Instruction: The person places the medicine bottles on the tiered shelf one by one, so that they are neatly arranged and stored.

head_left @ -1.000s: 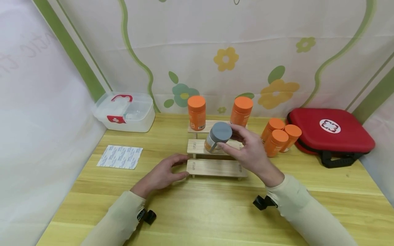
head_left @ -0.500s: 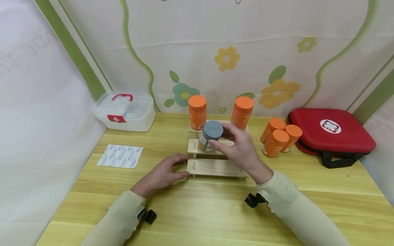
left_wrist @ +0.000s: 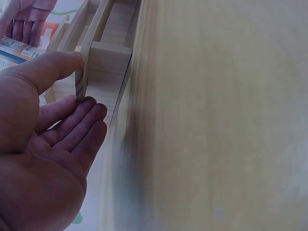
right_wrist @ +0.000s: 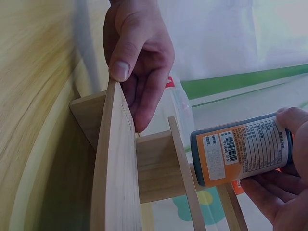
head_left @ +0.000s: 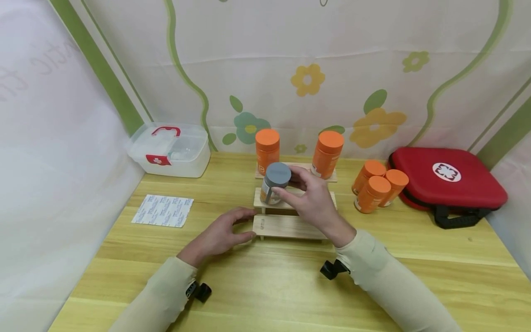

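My right hand grips a grey-capped supplement bottle at its upper part, thumb in front and fingers behind. Its base is right at the left part of the middle step of a three-step wooden rack. In the right wrist view the bottle's orange-and-white label with a barcode faces the camera. My left hand pinches the left end of the lowest step, thumb on one side and fingertips on the other. Two orange bottles stand apart on the top step.
Three orange bottles cluster right of the rack, beside a red first-aid case with a black handle. At the back left stands a clear first-aid box; a printed white packet sheet lies before it. A patterned curtain hangs behind.
My right hand has carried the grey-capped bottle leftward along the middle step, from near its middle to its left end. My left hand keeps its place on the rack.
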`<state>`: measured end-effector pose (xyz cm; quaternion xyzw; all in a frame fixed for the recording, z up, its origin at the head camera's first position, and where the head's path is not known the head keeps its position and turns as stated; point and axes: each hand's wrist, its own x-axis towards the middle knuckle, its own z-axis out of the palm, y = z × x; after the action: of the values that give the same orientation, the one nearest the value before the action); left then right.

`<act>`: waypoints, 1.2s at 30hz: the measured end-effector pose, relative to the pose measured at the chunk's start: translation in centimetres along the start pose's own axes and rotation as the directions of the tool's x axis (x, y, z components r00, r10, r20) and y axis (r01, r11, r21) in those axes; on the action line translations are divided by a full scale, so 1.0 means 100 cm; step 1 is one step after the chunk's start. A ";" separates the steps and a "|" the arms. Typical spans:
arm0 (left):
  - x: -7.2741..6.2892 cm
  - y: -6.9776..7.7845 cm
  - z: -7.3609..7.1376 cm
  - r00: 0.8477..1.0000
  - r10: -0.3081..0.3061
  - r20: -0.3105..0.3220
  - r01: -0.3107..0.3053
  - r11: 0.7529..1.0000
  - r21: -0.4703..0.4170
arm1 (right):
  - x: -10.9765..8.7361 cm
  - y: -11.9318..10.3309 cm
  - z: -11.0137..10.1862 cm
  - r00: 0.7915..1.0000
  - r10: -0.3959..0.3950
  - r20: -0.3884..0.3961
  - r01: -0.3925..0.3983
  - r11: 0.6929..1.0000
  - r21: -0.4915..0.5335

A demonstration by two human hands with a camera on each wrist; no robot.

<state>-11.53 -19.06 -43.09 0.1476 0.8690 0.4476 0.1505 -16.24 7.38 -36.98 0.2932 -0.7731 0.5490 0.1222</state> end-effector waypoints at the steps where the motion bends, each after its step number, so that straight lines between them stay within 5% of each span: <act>1: 0.000 0.000 0.000 1.000 -0.002 0.000 0.002 1.000 0.001 | 0.001 0.000 0.001 1.000 0.004 0.003 -0.004 1.000 0.001; 11: 0.001 -0.001 0.000 1.000 0.003 0.000 -0.003 1.000 -0.002 | 0.006 -0.005 0.010 0.996 0.091 0.003 -0.090 0.995 -0.053; 36: 0.000 0.000 0.001 1.000 0.015 -0.009 -0.015 1.000 0.004 | 0.010 -0.008 0.014 0.994 0.113 0.000 -0.112 0.983 -0.146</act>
<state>-11.46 -19.02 -43.13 0.1526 0.8694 0.4477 0.1430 -16.38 5.54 -36.35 0.2415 -0.8269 0.4960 0.1087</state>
